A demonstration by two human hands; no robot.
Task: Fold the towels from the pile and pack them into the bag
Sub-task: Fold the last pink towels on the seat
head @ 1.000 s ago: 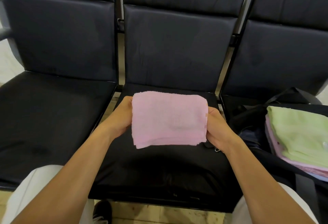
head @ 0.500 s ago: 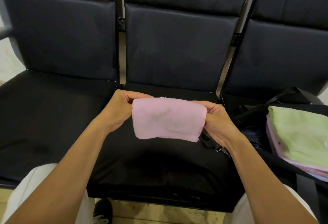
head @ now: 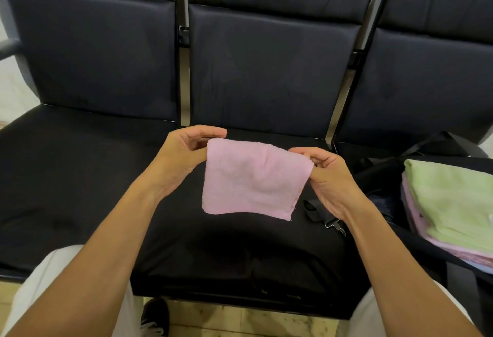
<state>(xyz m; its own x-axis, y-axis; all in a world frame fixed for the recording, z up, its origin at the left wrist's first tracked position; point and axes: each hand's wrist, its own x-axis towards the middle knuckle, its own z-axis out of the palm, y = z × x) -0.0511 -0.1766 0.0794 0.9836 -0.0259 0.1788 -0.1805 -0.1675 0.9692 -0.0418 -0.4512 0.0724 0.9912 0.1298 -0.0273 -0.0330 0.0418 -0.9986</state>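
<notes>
Each grip pinches a top corner of the pink towel (head: pixel 253 184), left hand (head: pixel 181 160) and right hand (head: pixel 328 176) holding it hanging above the middle seat (head: pixel 213 243); keeping edges level should suit packing rightward into the bag (head: pixel 378 176).

We take this for a public waiting area — a lounge, a station or a clinic hall, we cannot tell which. What tells us is the row of linked seats (head: pixel 266 75): three identical dark padded seats side by side, their backs parted by slim metal uprights (head: pixel 344 96), with one armrest (head: pixel 8 45) at the row's left end. Under the front edge lies a pale, speckled stone floor (head: pixel 240 322) — hard-wearing, not homely.
</notes>
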